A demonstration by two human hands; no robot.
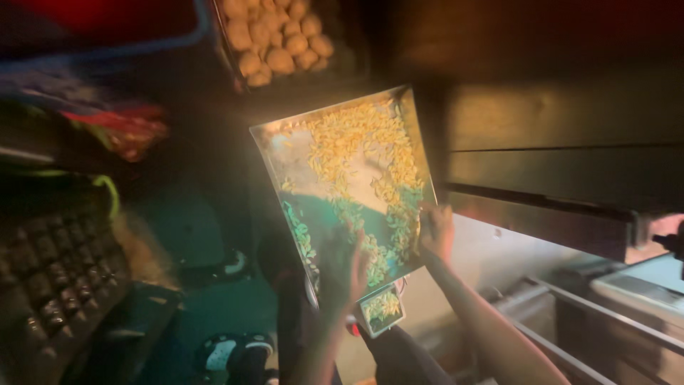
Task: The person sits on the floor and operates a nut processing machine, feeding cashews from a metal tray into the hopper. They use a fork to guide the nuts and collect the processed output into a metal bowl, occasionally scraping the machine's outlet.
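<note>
A shiny square metal tray (281, 142) is tilted in the middle of the view, strewn with many small yellow pieces (356, 142). My left hand (343, 271) rests flat on the tray's near part, fingers spread among the pieces. At the tray's near right edge, my right hand (436, 229) has its fingers curled on the rim. A small lit phone screen (382, 308) just below the tray, by my left wrist, shows the same yellow pieces; what holds it is hidden.
A container of round pale potatoes (274, 36) stands behind the tray. A dark slatted crate (57, 285) is at the left, a colourful bag (121, 128) above it. A dark shelf edge (541, 214) and metal rails (570, 306) lie right. Sandalled feet (228, 353) show below.
</note>
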